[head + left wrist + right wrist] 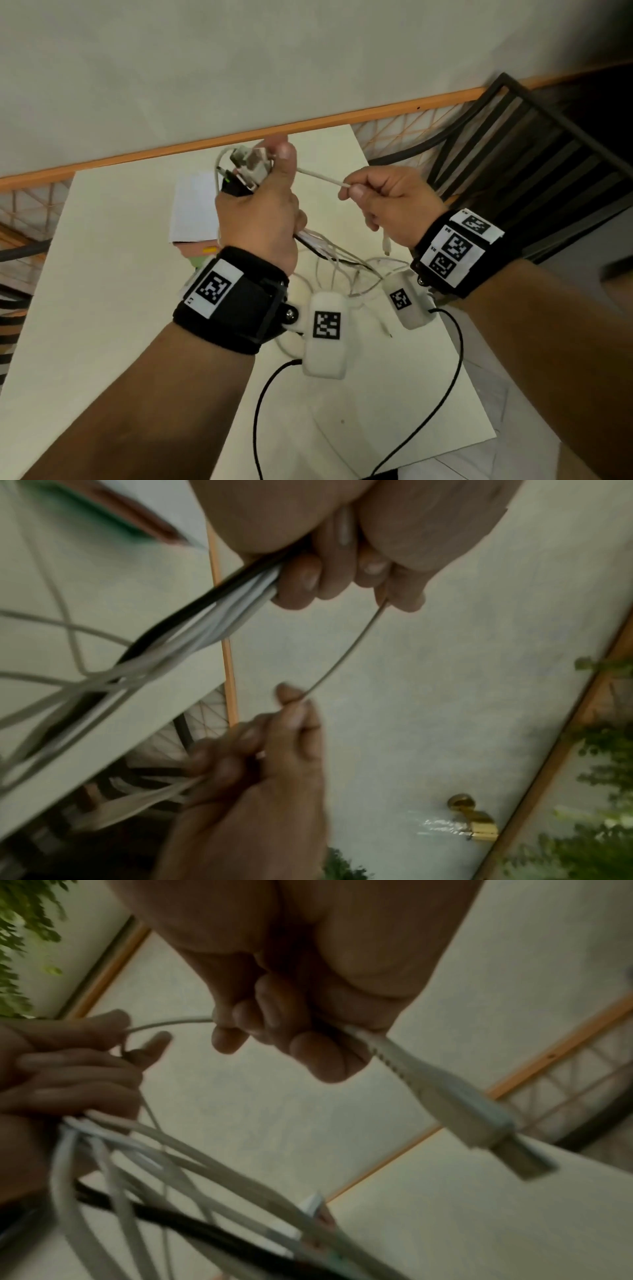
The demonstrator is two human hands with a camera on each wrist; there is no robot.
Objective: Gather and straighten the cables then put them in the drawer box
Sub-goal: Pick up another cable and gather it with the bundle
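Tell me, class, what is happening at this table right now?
A person is sorting cables over a white table. The left hand grips a bundle of cables, mostly white with one black, plug ends sticking up and the loose lengths trailing onto the table. The right hand pinches one white cable and pulls it taut away from the bundle, its plug hanging below the fingers. Nothing has gone into a drawer box yet.

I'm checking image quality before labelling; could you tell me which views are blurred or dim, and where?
Head view: mostly sharp, corners dark, lines bowed by the wide lens; left hand and right hand clear. Left wrist view: motion-blurred, the cable bundle smeared, glare on a brass handle. Right wrist view: soft and dim, the USB plug blurred.
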